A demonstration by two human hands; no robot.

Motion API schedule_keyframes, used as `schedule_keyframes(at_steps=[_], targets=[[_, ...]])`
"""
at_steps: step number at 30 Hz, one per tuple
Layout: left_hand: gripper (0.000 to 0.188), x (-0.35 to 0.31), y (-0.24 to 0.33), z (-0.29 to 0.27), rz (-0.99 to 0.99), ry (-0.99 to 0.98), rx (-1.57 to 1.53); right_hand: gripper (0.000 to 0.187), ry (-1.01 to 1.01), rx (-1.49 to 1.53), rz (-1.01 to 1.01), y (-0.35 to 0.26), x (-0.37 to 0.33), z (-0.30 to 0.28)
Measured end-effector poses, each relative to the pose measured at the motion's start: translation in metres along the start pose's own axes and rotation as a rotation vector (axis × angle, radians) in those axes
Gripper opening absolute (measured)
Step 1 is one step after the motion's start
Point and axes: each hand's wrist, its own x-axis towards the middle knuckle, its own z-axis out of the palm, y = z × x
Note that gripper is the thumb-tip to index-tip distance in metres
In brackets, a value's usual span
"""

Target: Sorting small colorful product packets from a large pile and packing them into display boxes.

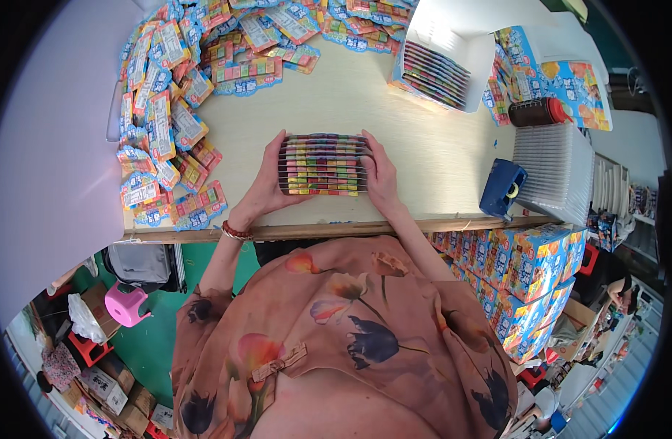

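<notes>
A stack of colourful candy packs [323,165], standing on edge in a row, is held between my two hands near the table's front edge. My left hand [268,183] presses on the stack's left end, fingers at its far corner and thumb at the near side. On the right end, my right hand [380,175] grips with its fingers along the side. Several more packs stand in rows inside an open white-lined box [436,72] at the far right. Loose candy packs [160,117] lie heaped along the table's left side and far edge.
At the right of the table [299,110] are a blue tape dispenser [502,189], a stack of white trays [552,172] and a dark bottle with a red cap [537,112]. Below the right edge stand stacked printed boxes [522,278]. A pink stool [126,304] is on the floor.
</notes>
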Motion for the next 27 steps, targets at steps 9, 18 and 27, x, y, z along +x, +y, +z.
schedule_keyframes(at_steps=[9, 18, 27], targets=[[0.116, 0.001, -0.004, -0.002, -0.006, -0.016, -0.064, 0.129, -0.600, -0.297, -0.171, -0.043, 0.042, -0.047], [0.117, 0.004, 0.007, -0.012, 0.013, -0.101, -0.120, 0.092, -0.476, -0.436, -0.197, -0.047, 0.023, -0.028], [0.090, 0.098, 0.087, -0.016, 0.450, -0.044, 0.345, 0.095, -0.144, -0.595, -0.382, -0.053, 0.030, -0.102]])
